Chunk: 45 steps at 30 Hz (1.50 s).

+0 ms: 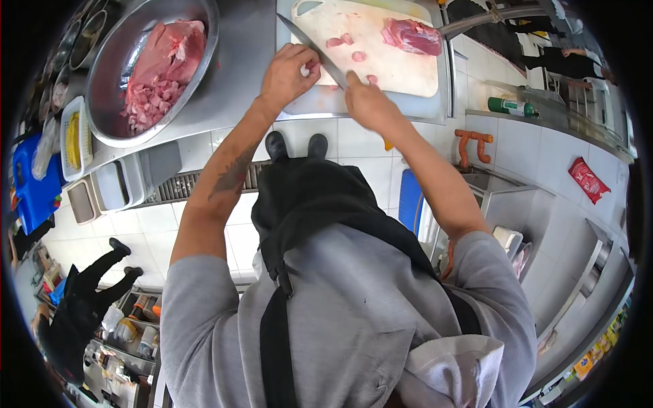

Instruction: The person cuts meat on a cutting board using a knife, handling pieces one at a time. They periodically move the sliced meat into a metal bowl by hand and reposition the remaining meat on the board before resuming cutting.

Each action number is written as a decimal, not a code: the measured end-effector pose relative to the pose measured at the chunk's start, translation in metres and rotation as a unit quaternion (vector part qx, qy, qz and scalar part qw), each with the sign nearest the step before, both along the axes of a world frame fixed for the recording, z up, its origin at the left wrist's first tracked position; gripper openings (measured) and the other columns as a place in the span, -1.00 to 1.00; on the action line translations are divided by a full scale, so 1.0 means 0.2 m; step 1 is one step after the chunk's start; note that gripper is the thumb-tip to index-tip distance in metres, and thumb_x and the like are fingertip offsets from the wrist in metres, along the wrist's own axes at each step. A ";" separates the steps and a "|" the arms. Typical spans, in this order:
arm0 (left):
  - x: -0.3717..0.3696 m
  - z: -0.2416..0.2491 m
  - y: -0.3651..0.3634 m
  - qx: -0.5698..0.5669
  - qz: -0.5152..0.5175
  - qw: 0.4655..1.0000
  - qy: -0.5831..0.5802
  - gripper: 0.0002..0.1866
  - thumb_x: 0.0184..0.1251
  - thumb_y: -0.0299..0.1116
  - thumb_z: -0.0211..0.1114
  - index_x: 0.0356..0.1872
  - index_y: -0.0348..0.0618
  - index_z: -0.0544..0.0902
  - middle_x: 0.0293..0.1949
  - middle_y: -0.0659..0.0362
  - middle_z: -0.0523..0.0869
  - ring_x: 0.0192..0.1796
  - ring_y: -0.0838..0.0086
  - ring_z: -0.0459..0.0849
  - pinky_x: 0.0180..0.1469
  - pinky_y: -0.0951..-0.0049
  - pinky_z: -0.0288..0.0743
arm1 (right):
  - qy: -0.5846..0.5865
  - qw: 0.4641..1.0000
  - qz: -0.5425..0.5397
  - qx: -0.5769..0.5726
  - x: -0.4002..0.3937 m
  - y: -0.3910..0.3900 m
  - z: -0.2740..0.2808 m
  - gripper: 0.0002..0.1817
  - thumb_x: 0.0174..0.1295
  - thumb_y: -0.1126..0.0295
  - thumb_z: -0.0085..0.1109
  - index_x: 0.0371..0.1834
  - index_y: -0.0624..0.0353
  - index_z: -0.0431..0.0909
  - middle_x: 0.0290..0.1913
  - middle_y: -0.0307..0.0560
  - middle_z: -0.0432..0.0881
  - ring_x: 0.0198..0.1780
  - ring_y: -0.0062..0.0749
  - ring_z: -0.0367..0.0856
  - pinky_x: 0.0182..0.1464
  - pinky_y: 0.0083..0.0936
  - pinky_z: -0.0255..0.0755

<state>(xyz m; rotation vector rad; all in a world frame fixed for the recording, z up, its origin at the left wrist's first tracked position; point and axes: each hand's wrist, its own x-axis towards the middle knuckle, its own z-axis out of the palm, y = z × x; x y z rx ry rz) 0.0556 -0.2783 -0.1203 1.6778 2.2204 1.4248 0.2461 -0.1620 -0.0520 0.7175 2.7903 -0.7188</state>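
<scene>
My right hand [369,102] is wrapped round the handle of a long kitchen knife [314,49], whose blade slants up and left over the white cutting board [405,73]. Beside the blade, at the board's left edge, my left hand [289,76] has its fingers curled together; whatever they may hold is hidden. A larger chunk of raw meat [411,36] lies on the board's right side. Several small cut bits of meat [359,56] are scattered between it and the knife. Left of the board, a steel bowl [207,75] contains a big slab of meat [166,54] and many diced pieces [151,105].
The board rests on a steel counter [241,64]. A white basket with yellow contents [73,139] sits left of the bowl. Grey tubs [132,178] stand below the counter. Another person in black [78,313] is at the lower left. A sink [486,180] is at the right.
</scene>
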 end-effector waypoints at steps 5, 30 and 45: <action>0.02 0.05 -0.01 0.046 0.019 0.999 -0.005 -0.90 0.19 -0.44 0.48 -0.28 -0.08 0.75 -0.25 0.21 0.77 -0.11 0.20 0.72 0.04 0.22 0.64 | -0.027 0.999 -0.005 -0.017 -0.15 0.19 0.20 -0.72 0.62 0.25 -0.07 0.18 0.22 0.36 -0.26 0.53 0.72 -0.16 0.50 0.73 -0.02 0.30 0.55; -0.09 0.41 0.31 0.124 0.006 0.641 -0.757 -0.70 0.52 -0.35 -0.01 0.00 -0.31 0.62 0.14 -0.07 0.61 0.13 0.08 0.65 0.01 0.02 0.65 | 0.022 0.858 -0.155 -0.490 0.02 0.21 0.51 -0.62 0.65 0.10 0.07 0.28 0.14 0.39 -0.47 -0.31 0.41 -0.64 -0.71 0.28 -0.60 -0.57 0.32; 0.17 0.05 0.49 -0.071 -0.108 0.991 0.026 -0.66 0.39 -0.14 0.47 -0.11 -0.26 0.77 -0.08 -0.08 0.71 0.06 0.01 0.64 0.17 0.05 0.55 | 0.137 0.806 -0.397 -0.418 1.00 -0.22 -0.11 -0.69 0.69 0.12 0.05 0.25 0.02 0.31 -0.56 -0.33 0.33 -0.69 -0.63 0.30 -0.65 -0.53 0.28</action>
